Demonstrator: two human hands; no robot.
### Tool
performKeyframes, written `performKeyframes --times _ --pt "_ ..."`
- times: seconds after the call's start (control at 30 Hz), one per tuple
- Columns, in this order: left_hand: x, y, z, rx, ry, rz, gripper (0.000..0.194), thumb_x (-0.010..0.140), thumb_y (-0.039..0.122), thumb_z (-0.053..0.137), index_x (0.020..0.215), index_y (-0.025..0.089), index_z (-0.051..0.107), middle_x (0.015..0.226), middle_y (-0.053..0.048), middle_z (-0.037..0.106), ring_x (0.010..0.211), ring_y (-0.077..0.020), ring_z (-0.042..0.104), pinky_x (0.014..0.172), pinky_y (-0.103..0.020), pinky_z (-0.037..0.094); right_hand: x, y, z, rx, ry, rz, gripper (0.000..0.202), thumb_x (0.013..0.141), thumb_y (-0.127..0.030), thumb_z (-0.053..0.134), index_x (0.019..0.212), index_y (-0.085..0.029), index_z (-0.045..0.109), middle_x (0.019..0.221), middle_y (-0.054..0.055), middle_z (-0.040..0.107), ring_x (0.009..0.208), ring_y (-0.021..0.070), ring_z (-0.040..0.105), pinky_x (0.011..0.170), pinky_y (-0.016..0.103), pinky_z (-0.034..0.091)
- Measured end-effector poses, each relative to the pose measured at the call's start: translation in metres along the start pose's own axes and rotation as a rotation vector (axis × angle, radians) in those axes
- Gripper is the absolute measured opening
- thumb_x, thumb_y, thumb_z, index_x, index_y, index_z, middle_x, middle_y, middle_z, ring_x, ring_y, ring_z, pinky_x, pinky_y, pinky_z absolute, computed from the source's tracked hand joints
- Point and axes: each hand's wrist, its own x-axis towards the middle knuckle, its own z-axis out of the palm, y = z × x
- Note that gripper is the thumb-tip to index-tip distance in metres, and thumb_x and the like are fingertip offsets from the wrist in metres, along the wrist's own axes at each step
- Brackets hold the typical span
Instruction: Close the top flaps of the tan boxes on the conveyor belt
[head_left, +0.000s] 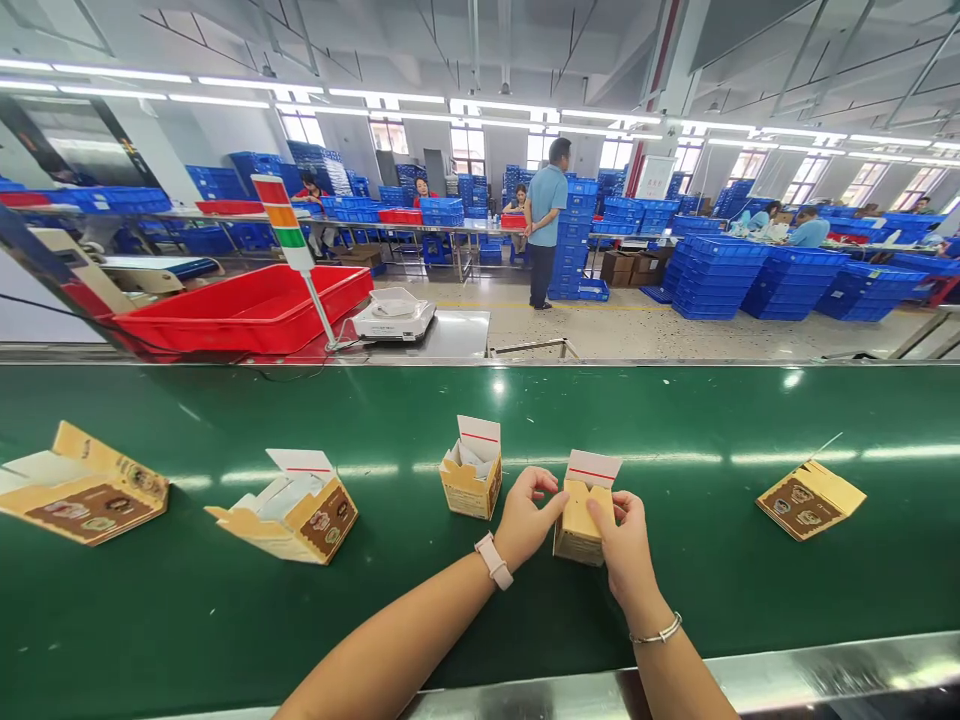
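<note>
In front of me a small yellow-brown cardboard box (579, 538) stands on the green conveyor belt (420, 630). Its near flap is folded inward over the top, while the white flap with a red line sticks up at the back. My left hand (529, 515) grips the box's left side, thumb at the top flap and fingers curled. From the right, my right hand (626, 545) holds it with the thumb pressed on the flap and the fingers round the far side. Just left of my left hand is an open box (469, 485) with whitish packets inside.
More open boxes lie farther left, a tilted box (300, 510) and another box (94, 490). A mostly folded box (810, 500) sits at right. Beyond the belt are a red tray (247, 325), a white scale (394, 315) and a signal light (283, 225). A person (547, 215) stands behind.
</note>
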Motion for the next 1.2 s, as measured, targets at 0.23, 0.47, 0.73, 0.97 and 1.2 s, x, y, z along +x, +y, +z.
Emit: performKeyframes --times 0.23,0.47,0.73,0.97,1.2 --pt "-0.012 0.023 -0.010 -0.051 -0.002 0.002 0.024 0.079 0.040 0.062 0.076 0.017 0.059 0.078 -0.005 0.063 0.076 -0.0171 0.059 0.073 -0.029 0.049 0.016 -0.013 -0.012 0.112 -0.113 0.276 0.046 0.055 -0.025 0.077 0.095 -0.023 0.053 0.090 0.006 0.069 0.084 0.0269 0.069 0.071 0.037 0.059" --pt "-0.027 0.060 -0.045 -0.068 0.037 0.252 0.023 0.085 0.037 0.062 0.074 0.017 0.061 0.069 -0.003 0.061 0.065 -0.0142 0.057 0.062 -0.025 0.049 0.026 -0.025 -0.028 0.078 -0.185 0.341 0.036 0.059 -0.017 0.077 0.090 -0.021 0.060 0.087 0.006 0.073 0.083 0.0258 0.071 0.068 0.033 0.059" --pt "-0.017 0.058 -0.077 -0.023 0.313 0.452 0.015 0.086 0.032 0.062 0.079 0.018 0.061 0.075 -0.003 0.063 0.073 -0.0150 0.061 0.068 -0.026 0.052 0.035 -0.035 -0.042 0.028 -0.202 0.355 0.036 0.059 -0.017 0.081 0.090 -0.020 0.063 0.089 0.006 0.074 0.083 0.0264 0.072 0.071 0.034 0.058" --pt "0.015 0.000 -0.081 0.120 0.194 0.203 0.056 0.074 0.045 0.069 0.122 0.023 0.049 0.130 -0.013 0.053 0.122 -0.0299 0.052 0.091 -0.044 0.048 0.046 -0.045 -0.058 0.013 -0.270 0.401 0.038 0.056 -0.015 0.078 0.091 -0.021 0.063 0.088 0.006 0.074 0.081 0.0274 0.072 0.071 0.037 0.059" --pt "0.038 -0.041 -0.053 0.134 -0.249 0.298 0.068 0.074 0.040 0.072 0.129 0.020 0.036 0.136 -0.017 0.044 0.125 -0.0309 0.050 0.104 -0.050 0.042 0.063 -0.044 -0.080 -0.118 -0.165 0.296 0.036 0.054 -0.022 0.079 0.087 -0.019 0.063 0.085 0.012 0.072 0.083 0.0346 0.071 0.072 0.049 0.059"
